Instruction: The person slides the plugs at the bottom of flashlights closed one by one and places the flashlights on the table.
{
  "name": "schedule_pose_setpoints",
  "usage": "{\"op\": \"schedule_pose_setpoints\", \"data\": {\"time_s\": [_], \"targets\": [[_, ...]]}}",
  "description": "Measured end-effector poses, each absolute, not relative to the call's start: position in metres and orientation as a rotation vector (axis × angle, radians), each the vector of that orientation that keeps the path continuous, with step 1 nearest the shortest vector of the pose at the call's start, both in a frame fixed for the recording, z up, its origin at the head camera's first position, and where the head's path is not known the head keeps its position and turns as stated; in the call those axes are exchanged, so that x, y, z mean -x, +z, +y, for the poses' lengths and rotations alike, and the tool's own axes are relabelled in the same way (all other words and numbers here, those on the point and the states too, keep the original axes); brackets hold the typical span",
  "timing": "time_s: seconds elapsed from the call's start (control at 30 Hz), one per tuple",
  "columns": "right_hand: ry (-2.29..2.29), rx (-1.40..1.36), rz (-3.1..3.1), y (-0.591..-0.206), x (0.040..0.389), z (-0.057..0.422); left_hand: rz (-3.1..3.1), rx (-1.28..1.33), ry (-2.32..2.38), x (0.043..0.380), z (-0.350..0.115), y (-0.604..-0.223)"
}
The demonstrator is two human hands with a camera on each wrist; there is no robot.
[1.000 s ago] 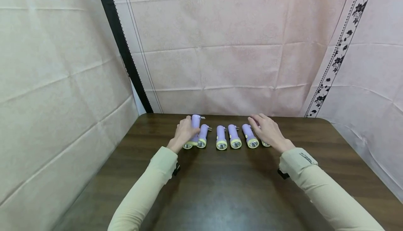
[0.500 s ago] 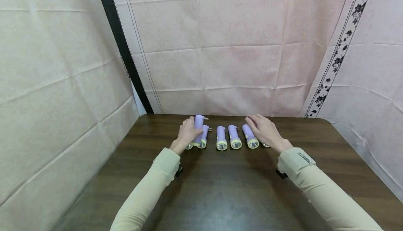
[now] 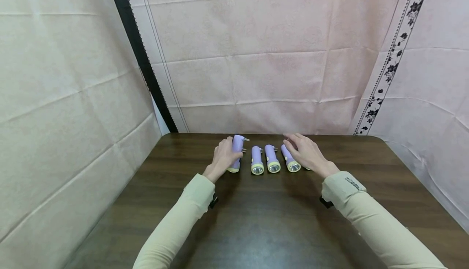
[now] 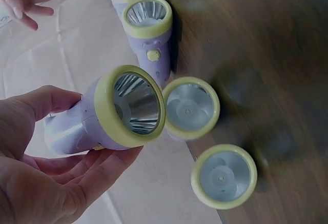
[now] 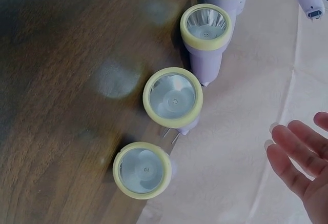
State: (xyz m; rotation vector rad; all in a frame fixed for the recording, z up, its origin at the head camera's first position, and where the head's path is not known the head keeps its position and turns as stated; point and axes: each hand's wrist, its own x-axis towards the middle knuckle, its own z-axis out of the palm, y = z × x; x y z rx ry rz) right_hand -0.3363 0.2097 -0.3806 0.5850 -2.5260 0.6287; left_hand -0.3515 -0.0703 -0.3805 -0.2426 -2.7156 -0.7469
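Observation:
My left hand (image 3: 222, 157) grips a purple flashlight (image 3: 237, 143) with a pale yellow head, raised over the left part of a row of matching flashlights. In the left wrist view the thumb and fingers wrap the held flashlight's body (image 4: 72, 129), its lens facing the camera. Metal plug prongs stick out at its tail in the head view. My right hand (image 3: 305, 153) hovers over the row's right end, fingers relaxed and holding nothing; it partly hides the flashlight (image 3: 290, 159) beneath it. The right wrist view shows those loose fingers (image 5: 288, 170) apart from the flashlights.
Standing between the hands are two flashlights, one (image 3: 257, 161) left of the other (image 3: 272, 159). They lie near the far edge of the dark wooden table (image 3: 256, 220). Pale cloth (image 3: 249, 77) hangs behind the table and along both sides.
My left hand has moved right with the flashlight, now covering the flashlights at the row's left end. My right hand has drifted slightly left.

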Motion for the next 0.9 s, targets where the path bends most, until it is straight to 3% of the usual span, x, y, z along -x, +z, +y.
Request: {"op": "schedule_pose_setpoints", "data": {"time_s": [0.9], "targets": [[0.610,-0.703,-2.599,-0.376,0.331,0.195,-2.762,0.316,-0.757,0.343,-0.042,-0.382]]}}
